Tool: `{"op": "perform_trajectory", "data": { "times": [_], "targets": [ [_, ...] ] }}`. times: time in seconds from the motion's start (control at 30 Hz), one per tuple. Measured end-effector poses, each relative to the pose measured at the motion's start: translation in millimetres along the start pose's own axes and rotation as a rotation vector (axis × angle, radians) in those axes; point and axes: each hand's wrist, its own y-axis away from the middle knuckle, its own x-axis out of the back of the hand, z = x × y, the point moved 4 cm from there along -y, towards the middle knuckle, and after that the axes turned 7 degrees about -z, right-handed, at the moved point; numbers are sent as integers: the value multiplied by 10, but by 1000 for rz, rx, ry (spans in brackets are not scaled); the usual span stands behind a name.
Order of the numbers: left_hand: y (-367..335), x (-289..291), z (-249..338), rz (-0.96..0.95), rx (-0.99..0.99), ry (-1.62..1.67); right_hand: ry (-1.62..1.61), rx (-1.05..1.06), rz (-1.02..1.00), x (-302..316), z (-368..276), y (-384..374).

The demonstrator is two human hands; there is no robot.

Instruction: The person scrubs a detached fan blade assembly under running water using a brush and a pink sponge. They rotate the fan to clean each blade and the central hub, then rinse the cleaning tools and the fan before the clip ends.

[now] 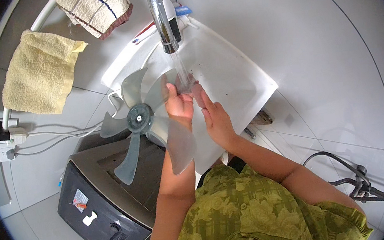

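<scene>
A translucent grey-green fan blade assembly [139,118] with several blades is held over the white sink [241,90]. My left hand [180,104] grips one blade, with the thumb showing and the other fingers partly hidden. Water runs from the chrome faucet [159,19] onto this blade beside my hand. Close by on the right, my right hand [216,119] is closed around a small pinkish pad-like piece [198,95], near the wet blade. Blur and water hide whether that piece touches the blade.
A dark washing machine [111,200] stands left of the sink, under the lower blades. Towels [42,70] hang from a white rail at the upper left. Plugs and cords [16,137] are at the left wall. Black hoses [360,181] lie at the right.
</scene>
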Motion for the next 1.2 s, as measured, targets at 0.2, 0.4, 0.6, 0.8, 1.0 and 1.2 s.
{"op": "perform_trajectory", "data": {
  "times": [0.2,0.4,0.6,0.8,1.0,1.2],
  "targets": [
    [128,-109,-104,90,-104,-40,2,-124,32,0,236,-559],
    [75,-69,77,82,-125,-41,28,110,130,-75,104,-118],
    [2,18,93,94,-194,-71,79,71,43,-163,-9,-319],
    [97,45,118,200,-194,-11,-24,76,268,85,328,-560],
    [77,9,73,240,-172,45,6,-19,92,-191,65,-136],
    [194,-123,38,184,-147,39,-9,-33,216,3,315,-503]
  ]
}}
